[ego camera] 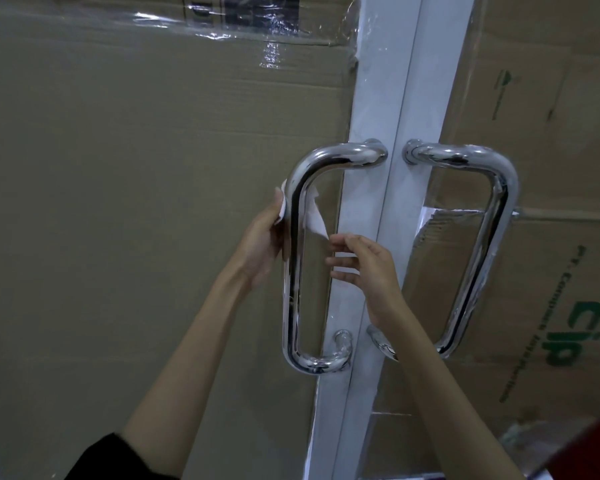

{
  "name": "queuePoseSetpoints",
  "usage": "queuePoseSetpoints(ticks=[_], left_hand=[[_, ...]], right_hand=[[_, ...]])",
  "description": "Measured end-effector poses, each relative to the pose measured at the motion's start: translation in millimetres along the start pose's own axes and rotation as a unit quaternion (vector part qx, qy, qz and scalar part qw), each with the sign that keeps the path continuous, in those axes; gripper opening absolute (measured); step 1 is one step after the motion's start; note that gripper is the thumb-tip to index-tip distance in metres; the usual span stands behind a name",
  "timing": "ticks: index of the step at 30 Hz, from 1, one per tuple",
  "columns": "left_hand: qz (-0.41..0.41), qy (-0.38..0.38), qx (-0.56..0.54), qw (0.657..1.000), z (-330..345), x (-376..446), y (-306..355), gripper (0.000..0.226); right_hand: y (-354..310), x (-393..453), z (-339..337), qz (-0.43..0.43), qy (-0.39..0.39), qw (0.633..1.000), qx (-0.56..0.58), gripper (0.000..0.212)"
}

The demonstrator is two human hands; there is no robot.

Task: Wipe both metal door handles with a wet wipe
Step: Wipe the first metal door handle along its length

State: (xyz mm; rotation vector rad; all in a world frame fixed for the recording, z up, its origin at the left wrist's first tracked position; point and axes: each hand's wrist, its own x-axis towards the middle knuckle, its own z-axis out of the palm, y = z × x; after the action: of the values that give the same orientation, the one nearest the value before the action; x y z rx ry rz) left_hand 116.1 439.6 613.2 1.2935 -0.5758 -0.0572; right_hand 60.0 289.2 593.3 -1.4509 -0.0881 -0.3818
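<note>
Handles, count: two polished metal D-shaped pulls, one per door leaf, either side of the white centre frame [388,209].
Left handle [293,271]: chrome tube, upright, mounted top and bottom to the left frame stile; mirror finish with dark reflections.
Right handle [492,237]: same form, mirrored; its lower mount is partly hidden by the right forearm.
Wipes, count: one white wet wipe [314,216], passed behind the upper part of the left handle's upright bar; one edge shows left of the bar, a loose pointed flap hangs right of it.
Hands, count: two, bare.
Left hand [265,240]: fingers closed on the wipe's left edge, just beside the bar on its outer side.
Right hand [364,265]: inside the loop of the left handle, fingers spread loosely toward the hanging flap; contact with the flap cannot be told.
Doors: glass panels backed by brown cardboard [153,202], with clear tape at the top; green print on the right sheet.
</note>
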Motion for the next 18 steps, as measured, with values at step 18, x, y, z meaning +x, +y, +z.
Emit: queuePoseSetpoints(ticks=[18], left_hand=[[0.135, 0.151, 0.048, 0.978, -5, -25, -34, 0.033]], right_hand=[[16, 4, 28, -0.009, -0.002, 1.0, 0.0, 0.026]])
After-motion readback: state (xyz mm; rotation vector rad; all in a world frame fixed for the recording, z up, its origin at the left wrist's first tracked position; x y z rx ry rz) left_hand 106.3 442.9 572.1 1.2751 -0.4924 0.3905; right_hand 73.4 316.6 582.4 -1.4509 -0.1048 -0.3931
